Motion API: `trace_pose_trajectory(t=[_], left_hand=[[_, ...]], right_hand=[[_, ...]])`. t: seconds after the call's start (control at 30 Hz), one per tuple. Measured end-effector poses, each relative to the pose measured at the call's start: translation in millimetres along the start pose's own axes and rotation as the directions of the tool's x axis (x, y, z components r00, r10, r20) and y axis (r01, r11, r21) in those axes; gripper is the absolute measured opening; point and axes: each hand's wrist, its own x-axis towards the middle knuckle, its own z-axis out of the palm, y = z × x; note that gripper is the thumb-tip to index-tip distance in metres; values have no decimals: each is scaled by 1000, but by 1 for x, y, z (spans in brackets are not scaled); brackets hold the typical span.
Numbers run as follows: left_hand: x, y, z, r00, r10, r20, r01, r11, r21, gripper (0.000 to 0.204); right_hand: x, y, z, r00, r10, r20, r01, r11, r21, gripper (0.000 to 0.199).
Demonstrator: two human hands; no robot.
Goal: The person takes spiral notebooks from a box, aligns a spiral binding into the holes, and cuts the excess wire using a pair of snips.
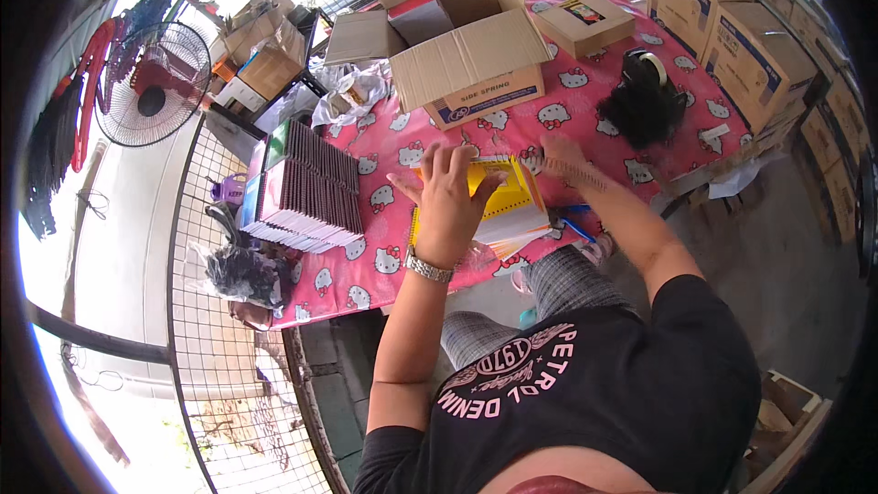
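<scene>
A stack of yellow-covered paper (512,212) with a row of holes along its edge lies at the table's near side, in front of me. Over its left part is my left hand (445,201), fingers spread and thumb reaching across the yellow cover; nothing shows in its grip. My right hand (560,157) is just past the stack's right side, smeared by motion, so its fingers cannot be read. A thin dark coil (583,174) runs along that hand and wrist; whether it is held or worn, I cannot tell.
Spiral-bound notebooks (306,185) stand stacked at left, near a black plastic-wrapped bundle (242,274). An open cardboard box (485,96) sits at the back. Right of it are a closed carton (585,26) and a black tangled bundle (645,110). Blue-handled tools (585,236) lie beside the paper.
</scene>
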Motion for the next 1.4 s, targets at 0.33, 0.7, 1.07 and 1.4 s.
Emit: trace_pose_trajectory(t=[0.33, 0.7, 1.07, 1.4], left_hand=[[25, 12, 5, 993, 115, 30, -108, 979, -175, 36], [26, -16, -3, 995, 102, 25, -91, 954, -285, 31], [23, -39, 0, 987, 52, 150, 16, 908, -418, 26], [20, -43, 4, 977, -49, 205, 162, 800, -578, 26]], right_hand=[[-34, -41, -211, 683, -730, 43, 372, 398, 838, 48], [-19, -64, -214, 715, -642, 278, 389, 695, 604, 42], [-15, -86, -209, 651, -727, 218, 290, 504, 814, 52], [-13, -91, -190, 647, -762, 15, 50, 63, 997, 44]])
